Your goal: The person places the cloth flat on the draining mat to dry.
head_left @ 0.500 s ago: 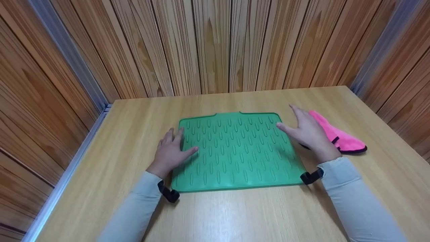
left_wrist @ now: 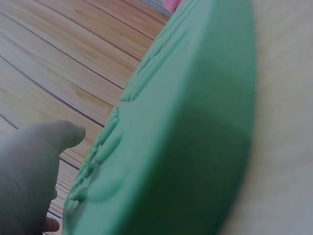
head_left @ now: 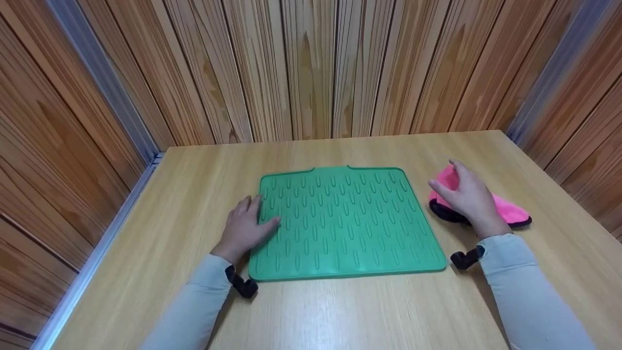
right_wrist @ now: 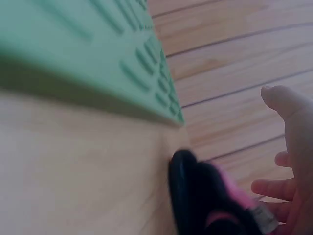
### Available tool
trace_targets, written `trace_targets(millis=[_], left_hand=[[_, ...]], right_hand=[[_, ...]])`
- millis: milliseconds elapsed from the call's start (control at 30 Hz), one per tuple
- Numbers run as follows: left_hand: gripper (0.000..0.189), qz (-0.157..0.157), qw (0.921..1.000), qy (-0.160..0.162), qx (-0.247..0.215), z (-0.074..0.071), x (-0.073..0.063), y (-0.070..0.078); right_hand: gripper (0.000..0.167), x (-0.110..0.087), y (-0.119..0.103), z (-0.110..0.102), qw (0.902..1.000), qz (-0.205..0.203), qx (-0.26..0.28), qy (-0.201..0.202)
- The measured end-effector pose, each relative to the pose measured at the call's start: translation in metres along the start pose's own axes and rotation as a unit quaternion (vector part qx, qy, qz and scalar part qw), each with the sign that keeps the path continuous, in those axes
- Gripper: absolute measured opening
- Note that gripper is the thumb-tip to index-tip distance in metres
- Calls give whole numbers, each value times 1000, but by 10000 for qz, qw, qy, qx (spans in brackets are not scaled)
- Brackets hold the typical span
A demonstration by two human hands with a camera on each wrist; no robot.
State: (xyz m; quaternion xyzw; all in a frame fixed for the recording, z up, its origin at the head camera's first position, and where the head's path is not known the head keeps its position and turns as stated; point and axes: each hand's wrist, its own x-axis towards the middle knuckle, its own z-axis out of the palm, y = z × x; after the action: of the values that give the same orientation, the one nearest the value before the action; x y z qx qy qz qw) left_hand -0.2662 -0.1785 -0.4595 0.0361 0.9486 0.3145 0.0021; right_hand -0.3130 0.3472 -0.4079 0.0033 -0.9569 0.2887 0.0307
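Observation:
A green mat [head_left: 345, 223] with rows of raised oval ridges lies flat on the table. My left hand [head_left: 243, 231] is at its left edge, fingers loosely extended and thumb over the mat; in the left wrist view the thumb [left_wrist: 61, 134] stands apart from the ridged surface. To the right of the mat lies a folded pink fabric piece [head_left: 510, 210] with black trim. Over it is my right hand [head_left: 475, 199], thumb and fingers spread, hiding its middle. The right wrist view shows the black trim [right_wrist: 188, 196] and a small pale tag [right_wrist: 264, 219] close to the fingers.
The wooden table [head_left: 320, 316] meets a plank wall [head_left: 311, 73] at the back, with plank walls at both sides too. Black straps with small mounts [head_left: 466, 259] sit at both wrists.
My right hand has moved right, away from the mat's right edge to over the pink fabric piece. The left hand has drawn back slightly at the mat's left edge.

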Motion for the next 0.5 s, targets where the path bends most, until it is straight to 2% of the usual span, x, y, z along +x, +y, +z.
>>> trace_targets(millis=[300, 500], left_hand=[[88, 70, 9998, -49, 155, 4, -1, -5], [84, 52, 9995, -78, 306, 5, 1, -6]], right_hand=[[114, 1, 22, 2, 9992, 392, -49, -50], [111, 0, 32, 7, 9989, 427, -203, 66]])
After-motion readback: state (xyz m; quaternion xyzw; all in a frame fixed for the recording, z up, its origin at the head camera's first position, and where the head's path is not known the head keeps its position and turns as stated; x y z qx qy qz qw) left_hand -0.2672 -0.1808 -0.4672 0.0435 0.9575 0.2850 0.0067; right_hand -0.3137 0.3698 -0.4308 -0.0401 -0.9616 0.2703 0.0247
